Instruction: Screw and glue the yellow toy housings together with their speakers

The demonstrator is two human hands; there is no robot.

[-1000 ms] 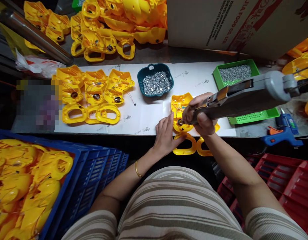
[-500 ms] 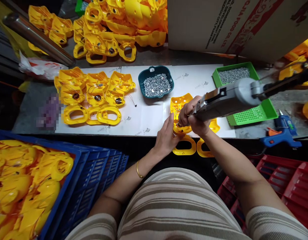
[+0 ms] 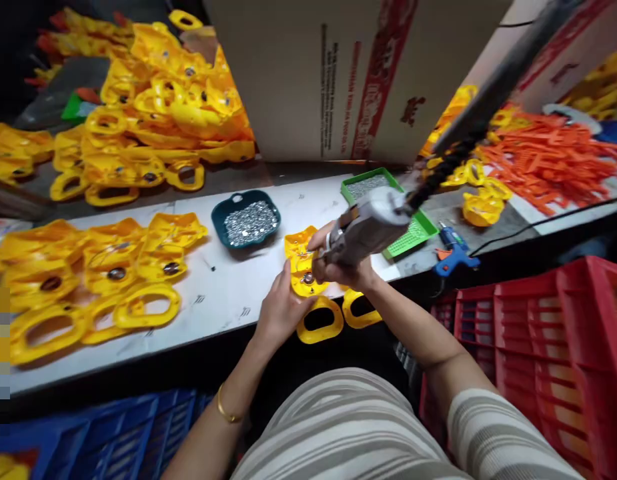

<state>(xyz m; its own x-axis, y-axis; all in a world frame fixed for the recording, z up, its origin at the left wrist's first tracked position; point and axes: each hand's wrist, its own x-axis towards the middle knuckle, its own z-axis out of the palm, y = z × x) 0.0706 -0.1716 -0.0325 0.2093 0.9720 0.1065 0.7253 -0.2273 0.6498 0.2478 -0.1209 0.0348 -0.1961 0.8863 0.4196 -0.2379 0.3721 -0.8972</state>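
My left hand (image 3: 279, 312) grips the left edge of a yellow plastic shell (image 3: 299, 244), its thumb near the lower end. This shell lies open side up, with a round metal part and thin wires in it, and its loop handle juts past the table edge. My right hand (image 3: 355, 272) is wrapped round a grey power screwdriver (image 3: 372, 223), held over the shell. The driver's tip is hidden by my fingers. Just right of the shell, partly under my right hand, a second yellow shell (image 3: 361, 313) shows its handle.
A dark green tray of small screws (image 3: 251, 223) and a green basket (image 3: 413, 237) stand behind. Several yellow shells (image 3: 113, 267) lie at left. A blue glue gun (image 3: 455, 257), cardboard box (image 3: 308, 87), orange parts (image 3: 553, 153), red crate (image 3: 528, 333) and blue crate (image 3: 118, 427) surround the table.
The view has swung right, so the table things sit further left and lower. My right hand and screwdriver have shifted on the shell, baring the round metal part. My left hand stays on the shell.
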